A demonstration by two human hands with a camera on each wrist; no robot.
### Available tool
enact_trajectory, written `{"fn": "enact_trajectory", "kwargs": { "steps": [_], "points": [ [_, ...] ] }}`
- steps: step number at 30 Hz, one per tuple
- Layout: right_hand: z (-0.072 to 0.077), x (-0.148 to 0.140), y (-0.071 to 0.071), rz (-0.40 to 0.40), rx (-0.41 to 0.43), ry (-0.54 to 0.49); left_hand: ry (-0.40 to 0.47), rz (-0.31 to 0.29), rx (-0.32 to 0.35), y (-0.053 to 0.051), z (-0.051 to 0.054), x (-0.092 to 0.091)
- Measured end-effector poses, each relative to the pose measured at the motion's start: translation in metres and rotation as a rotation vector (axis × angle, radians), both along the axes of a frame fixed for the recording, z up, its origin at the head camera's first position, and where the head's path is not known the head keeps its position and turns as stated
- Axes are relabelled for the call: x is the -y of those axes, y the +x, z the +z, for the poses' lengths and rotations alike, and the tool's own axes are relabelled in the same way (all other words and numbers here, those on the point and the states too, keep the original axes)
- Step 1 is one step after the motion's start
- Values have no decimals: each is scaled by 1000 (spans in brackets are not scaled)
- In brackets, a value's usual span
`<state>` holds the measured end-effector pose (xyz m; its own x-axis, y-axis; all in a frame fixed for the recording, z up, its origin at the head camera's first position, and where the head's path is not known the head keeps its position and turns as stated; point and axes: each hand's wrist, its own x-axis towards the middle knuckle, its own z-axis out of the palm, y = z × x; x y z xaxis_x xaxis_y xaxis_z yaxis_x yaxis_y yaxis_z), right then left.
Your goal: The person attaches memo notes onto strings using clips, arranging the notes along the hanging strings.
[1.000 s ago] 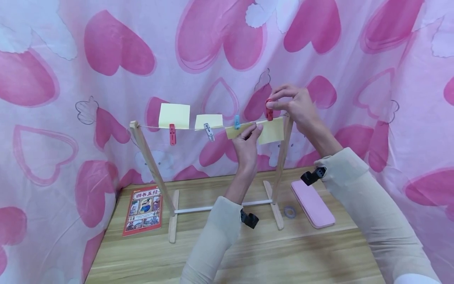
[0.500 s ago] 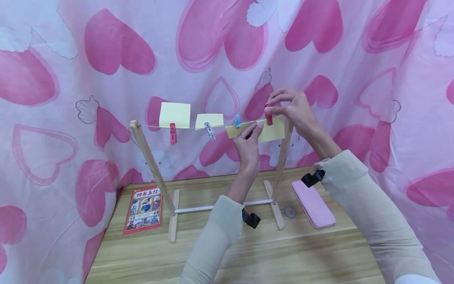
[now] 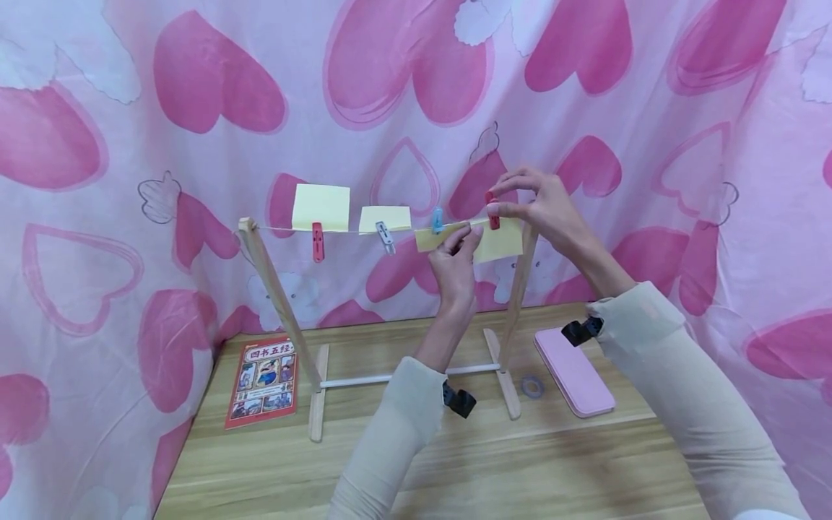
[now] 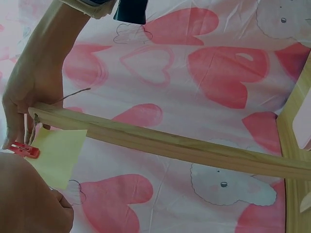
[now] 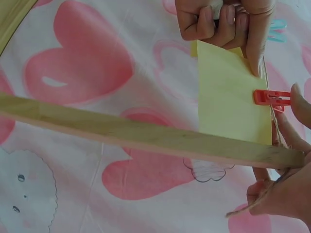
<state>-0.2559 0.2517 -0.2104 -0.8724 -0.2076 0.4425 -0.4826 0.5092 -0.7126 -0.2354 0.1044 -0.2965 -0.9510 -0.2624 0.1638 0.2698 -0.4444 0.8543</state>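
Note:
My right hand [image 3: 544,209] pinches a red clothespin [image 3: 494,218] near the right end of the string. In the right wrist view, the tip of this clothespin [image 5: 262,97] overlaps the edge of a yellow sticky note [image 5: 233,97] beside the string [image 5: 276,127]. My left hand [image 3: 453,269] pinches the left upper part of that note [image 3: 499,242], its fingers curled. A small whitish thing [image 5: 215,7] shows among the left fingers; its kind is unclear. Just left hangs another yellow note [image 3: 425,240] under a blue clothespin [image 3: 438,219].
A wooden stand [image 3: 279,307] carries the string. Farther left, a red clothespin [image 3: 318,242] and a grey one [image 3: 385,237] hold pale yellow notes standing above the string. On the table [image 3: 552,469] are a comic book [image 3: 263,383], a tape roll [image 3: 532,387] and a pink case [image 3: 575,372].
My right hand and the red clothespin have come down slightly, so the clothespin's tip now overlaps the note's top edge. The left hand has stayed at the note.

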Motion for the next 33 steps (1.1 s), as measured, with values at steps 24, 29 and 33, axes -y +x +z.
{"fn": "enact_trajectory", "kwargs": {
  "steps": [24,29,33],
  "points": [
    [-3,-10,9,17,12,68,-339,-73,-49,28,-54,45],
    [-6,-12,7,20,17,66,-351,-58,4,36,-76,67],
    [-6,-11,9,24,20,48,-360,-51,38,46,-96,91]
  ]
}}
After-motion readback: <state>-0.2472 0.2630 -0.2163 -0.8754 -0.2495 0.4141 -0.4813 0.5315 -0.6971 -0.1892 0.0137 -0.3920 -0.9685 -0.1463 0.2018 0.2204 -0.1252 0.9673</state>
